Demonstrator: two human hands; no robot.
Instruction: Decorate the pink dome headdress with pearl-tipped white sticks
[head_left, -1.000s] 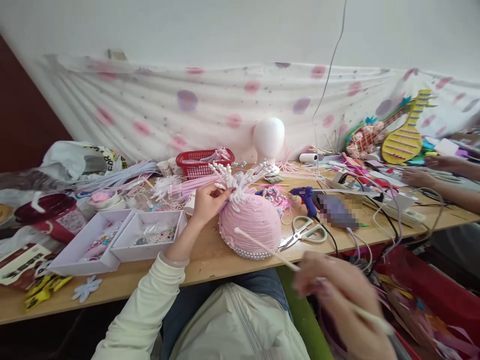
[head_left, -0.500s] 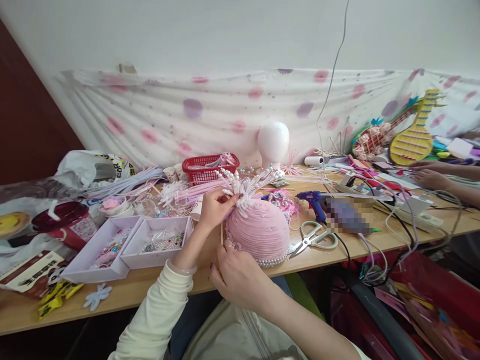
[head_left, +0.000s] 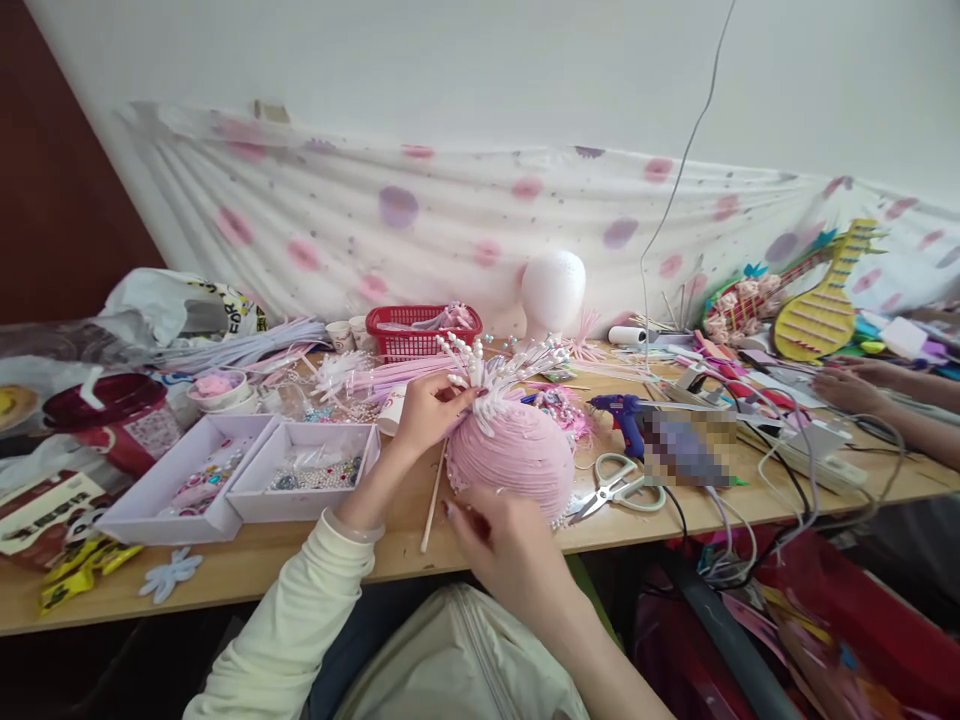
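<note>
A pink dome (head_left: 510, 465) wound in ridged strands rests on the table, with pearl trim showing at its lower right edge. On its top stands a white pipe-cleaner spray (head_left: 491, 400) tipped with beads. My left hand (head_left: 435, 410) pinches the base of this spray at its left side. In front of the dome is my right hand (head_left: 502, 540), fingers loosely curled and apart from the thumb, with nothing visible in them. A thin wooden stick (head_left: 431, 505) lies left of the dome. Scissors (head_left: 619, 490) and a blue glue gun (head_left: 622, 415) lie to the right.
Two white boxes (head_left: 238, 500) with beads stand at left, a red basket (head_left: 424, 345) and white foam head (head_left: 553, 290) behind. Cords and a power strip (head_left: 814, 455) are at right, near another person's hands (head_left: 847, 380). The table's front edge is close.
My right hand has drawn back and right from the dome's lower left edge, uncovering the lower part of the stick. My left hand keeps its pinch on the spray. The view has shifted slightly.
</note>
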